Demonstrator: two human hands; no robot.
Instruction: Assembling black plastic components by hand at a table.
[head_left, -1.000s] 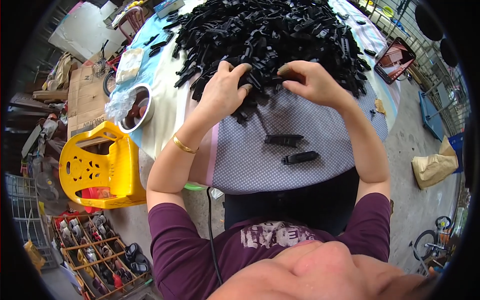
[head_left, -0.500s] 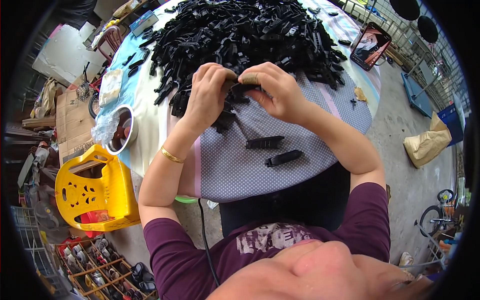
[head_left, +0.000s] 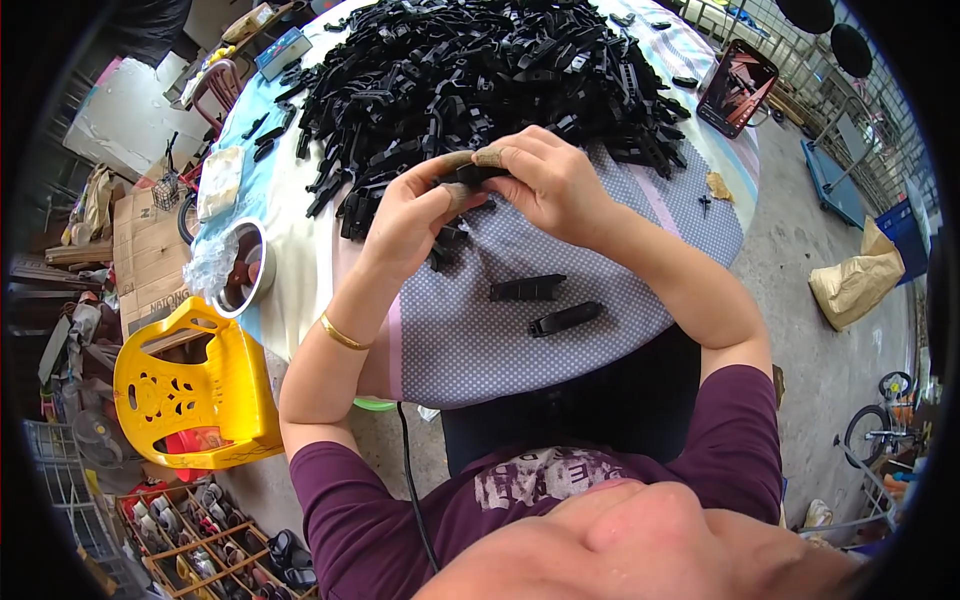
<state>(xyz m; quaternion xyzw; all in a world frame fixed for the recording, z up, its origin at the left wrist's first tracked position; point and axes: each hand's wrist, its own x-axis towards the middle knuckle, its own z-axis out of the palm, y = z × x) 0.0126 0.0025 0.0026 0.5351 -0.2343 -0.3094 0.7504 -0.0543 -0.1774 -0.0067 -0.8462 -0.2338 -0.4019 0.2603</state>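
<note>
Between my two hands is a black plastic part [head_left: 474,174], mostly covered by my fingers. My left hand [head_left: 412,212] pinches its left end, with tan wraps on the fingertips. From the other side my right hand [head_left: 548,184] grips it, thumb below and wrapped index finger above. Just beyond my hands rises a big heap of black plastic parts [head_left: 480,70]. Two separate pieces lie on the dotted cloth nearer to me: a slotted black piece [head_left: 528,288] and a smooth, rounded black piece [head_left: 566,319].
The round table has a grey dotted cloth [head_left: 460,355]. At its right edge a phone [head_left: 738,90] stands in a holder. On the left are a metal bowl [head_left: 262,275] and a yellow plastic chair [head_left: 225,390]. A brown paper sack [head_left: 850,285] sits on the floor.
My left hand has turned and dropped slightly, its fingers now stretched along the black part toward my right hand. The right hand stays nearly in place. The two loose pieces have not moved.
</note>
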